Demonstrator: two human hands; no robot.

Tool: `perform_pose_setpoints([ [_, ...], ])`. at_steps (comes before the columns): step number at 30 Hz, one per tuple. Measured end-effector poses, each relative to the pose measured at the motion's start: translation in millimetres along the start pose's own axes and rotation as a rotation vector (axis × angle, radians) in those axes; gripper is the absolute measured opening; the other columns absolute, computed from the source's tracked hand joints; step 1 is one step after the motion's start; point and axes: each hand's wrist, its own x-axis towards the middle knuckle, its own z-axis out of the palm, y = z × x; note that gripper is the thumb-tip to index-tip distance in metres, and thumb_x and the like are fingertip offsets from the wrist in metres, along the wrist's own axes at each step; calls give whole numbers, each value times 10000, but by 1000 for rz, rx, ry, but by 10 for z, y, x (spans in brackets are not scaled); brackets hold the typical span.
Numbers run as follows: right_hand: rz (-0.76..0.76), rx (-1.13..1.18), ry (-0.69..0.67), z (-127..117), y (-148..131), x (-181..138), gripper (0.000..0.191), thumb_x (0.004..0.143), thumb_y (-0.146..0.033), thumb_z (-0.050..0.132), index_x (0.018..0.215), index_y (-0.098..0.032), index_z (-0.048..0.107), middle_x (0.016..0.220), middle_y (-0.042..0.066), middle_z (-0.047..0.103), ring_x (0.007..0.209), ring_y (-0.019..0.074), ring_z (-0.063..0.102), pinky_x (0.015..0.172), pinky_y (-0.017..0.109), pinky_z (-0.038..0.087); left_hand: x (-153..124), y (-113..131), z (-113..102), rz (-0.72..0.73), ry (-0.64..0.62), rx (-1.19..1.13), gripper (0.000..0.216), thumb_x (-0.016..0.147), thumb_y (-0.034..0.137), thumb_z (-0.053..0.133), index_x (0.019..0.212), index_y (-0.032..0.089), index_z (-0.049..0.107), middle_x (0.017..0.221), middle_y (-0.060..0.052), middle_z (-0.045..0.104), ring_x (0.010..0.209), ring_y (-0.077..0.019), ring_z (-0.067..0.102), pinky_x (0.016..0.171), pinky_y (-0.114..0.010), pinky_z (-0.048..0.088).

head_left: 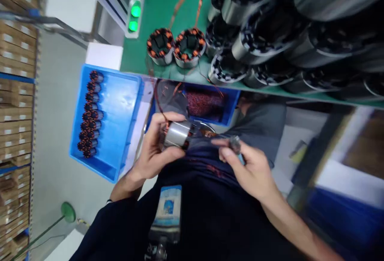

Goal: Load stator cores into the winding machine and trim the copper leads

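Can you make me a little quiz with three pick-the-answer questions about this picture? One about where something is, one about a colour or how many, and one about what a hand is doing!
1. Where are the finished wound coils lined up?
A. Along the left side of the blue bin
B. On the person's lap
C. On the cardboard boxes

2. How many green lights glow on the bench?
A. One
B. Two
C. Four

3. What is the left hand doing?
A. Resting flat on the bench
B. Hanging free
C. Gripping a metal motor core

Answers:
1. A: the wound coils sit in a row by the left wall of the blue bin.
2. B: two green lights shine, one above the other.
3. C: the left hand wraps its fingers round the metal motor core, while the right hand pinches a small tool.
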Motion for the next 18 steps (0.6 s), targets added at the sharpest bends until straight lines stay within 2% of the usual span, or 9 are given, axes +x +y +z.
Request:
perform_pose_setpoints([
  [2, -125, 24, 125, -116, -157, 61, 242, 1163, -417, 750, 1211, -286, 948, 797, 1, 785, 671, 173, 717, 722, 316, 621, -84, -54, 258, 39, -121, -1, 573, 1117, 540, 867, 1613, 372, 637, 1439, -87, 759, 1188, -264, 779, 981, -381, 663],
  [4, -243, 17, 187, -175, -337, 137, 177, 1120, -404, 819, 1176, -294, 945, 803, 6, 782, 681, 185, 713, 713, 341, 624, -75, -107, 400, 115, -181, 59, 574, 1085, 437, 933, 1590, 342, 678, 1427, -86, 764, 1292, -270, 751, 1075, -383, 640],
  [7, -374, -17, 170, -165, -570, 254, 178, 1018, -359, 963, 1174, -286, 917, 829, -5, 781, 724, 194, 742, 733, 360, 649, -25, -129, 481, 154, -278, 167, 553, 1056, 427, 967, 1535, 311, 715, 1402, -90, 757, 1286, -264, 748, 1018, -353, 650],
  [9, -417, -15, 136, -141, -655, 300, 95, 1020, -294, 956, 1082, -292, 884, 871, 1, 806, 772, 207, 780, 734, 371, 654, -12, -96, 501, 147, -326, 208, 540, 1069, 451, 951, 1531, 303, 713, 1413, -89, 748, 1267, -257, 753, 979, -341, 653],
  [12, -410, -10, 174, -122, -655, 291, 109, 1053, -263, 892, 968, -320, 855, 938, 23, 848, 794, 239, 786, 732, 421, 662, -8, -43, 534, 163, -310, 151, 569, 1093, 403, 926, 1584, 285, 662, 1432, -96, 735, 1316, -261, 733, 1052, -362, 644],
  [16, -391, 46, 341, -64, -537, 194, 52, 1025, -294, 918, 1022, -341, 896, 878, 17, 824, 743, 233, 742, 721, 427, 654, -3, -82, 643, 218, -212, 20, 547, 1092, 274, 902, 1563, 281, 625, 1483, -121, 694, 1442, -288, 671, 1234, -451, 594],
  [18, -344, 80, 373, 8, -486, 155, 53, 1042, -349, 907, 1000, -321, 890, 840, 19, 798, 733, 228, 733, 730, 425, 654, -13, -139, 730, 191, -188, -41, 514, 1097, 293, 890, 1522, 296, 602, 1507, -127, 643, 1489, -302, 635, 1228, -463, 601],
])
